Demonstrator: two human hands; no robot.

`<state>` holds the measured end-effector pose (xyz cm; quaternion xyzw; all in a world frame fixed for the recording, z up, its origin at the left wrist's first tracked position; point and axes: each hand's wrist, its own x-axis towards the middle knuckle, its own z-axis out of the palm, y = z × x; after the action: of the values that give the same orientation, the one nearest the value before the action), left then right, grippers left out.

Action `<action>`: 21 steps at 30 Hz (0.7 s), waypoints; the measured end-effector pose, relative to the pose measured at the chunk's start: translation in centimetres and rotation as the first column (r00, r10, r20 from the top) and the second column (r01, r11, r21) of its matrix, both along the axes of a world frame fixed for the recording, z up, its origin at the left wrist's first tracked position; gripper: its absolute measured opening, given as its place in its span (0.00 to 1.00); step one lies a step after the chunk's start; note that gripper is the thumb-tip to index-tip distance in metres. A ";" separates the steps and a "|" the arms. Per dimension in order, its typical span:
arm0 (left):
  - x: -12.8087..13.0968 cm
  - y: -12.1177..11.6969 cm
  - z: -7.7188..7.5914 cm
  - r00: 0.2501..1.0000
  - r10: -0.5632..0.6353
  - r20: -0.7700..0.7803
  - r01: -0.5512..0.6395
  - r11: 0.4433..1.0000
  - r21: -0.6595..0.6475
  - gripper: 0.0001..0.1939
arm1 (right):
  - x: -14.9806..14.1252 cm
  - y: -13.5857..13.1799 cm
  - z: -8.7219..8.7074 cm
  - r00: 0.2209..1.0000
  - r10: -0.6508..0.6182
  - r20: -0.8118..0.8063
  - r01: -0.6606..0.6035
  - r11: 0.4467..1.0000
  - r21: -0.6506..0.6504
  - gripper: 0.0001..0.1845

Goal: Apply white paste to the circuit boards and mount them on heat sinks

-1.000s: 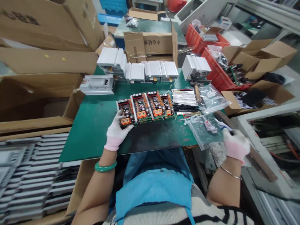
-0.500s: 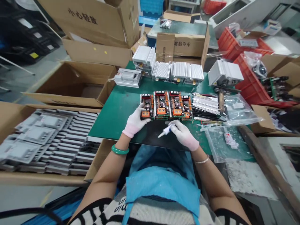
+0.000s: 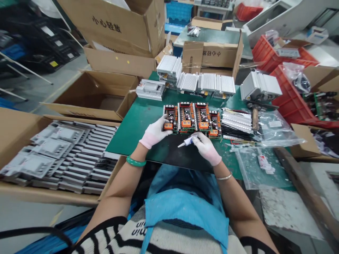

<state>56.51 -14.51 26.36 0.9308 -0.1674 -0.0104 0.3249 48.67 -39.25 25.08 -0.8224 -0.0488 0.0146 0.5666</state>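
Observation:
My left hand, in a white glove with a pink cuff, grips the lower left edge of the leftmost of a row of orange-and-black circuit boards. My right hand, gloved the same way, holds a small white tube of paste with its nozzle pointing left. That tube hangs just above a black sheet, close to the boards' front edge. Beneath everything lies a green work mat.
Finned aluminium heat sinks stand behind the boards. A hammer and plastic bags lie to the right. Grey metal parts fill a cardboard box at left. Red crates stand at right.
My right hand has moved left from the plastic bag to the front of the boards, still holding the tube. The view has swung, shifting the scene right. My left hand stays on the board.

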 end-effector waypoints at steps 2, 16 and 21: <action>-0.6 0.2 0.0 0.995 0.062 0.073 -0.063 0.998 0.010 0.22 | -1.6 -0.2 -0.1 0.998 -0.033 -0.053 0.040 0.991 0.125 0.13; -13.2 -1.6 0.0 0.853 -0.486 0.190 0.462 0.872 0.159 0.12 | -5.5 -1.5 -1.4 0.812 -0.493 -0.311 0.547 0.458 0.701 0.20; -12.4 -3.0 -3.2 0.814 -0.552 0.181 0.548 0.833 0.075 0.17 | -5.7 -1.1 -1.5 0.814 -0.514 -0.270 0.549 0.529 0.647 0.18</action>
<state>44.13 -17.47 23.20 0.8422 -0.4599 -0.0140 0.2810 42.93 -40.31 23.56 -0.5192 0.2147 -0.1594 0.8118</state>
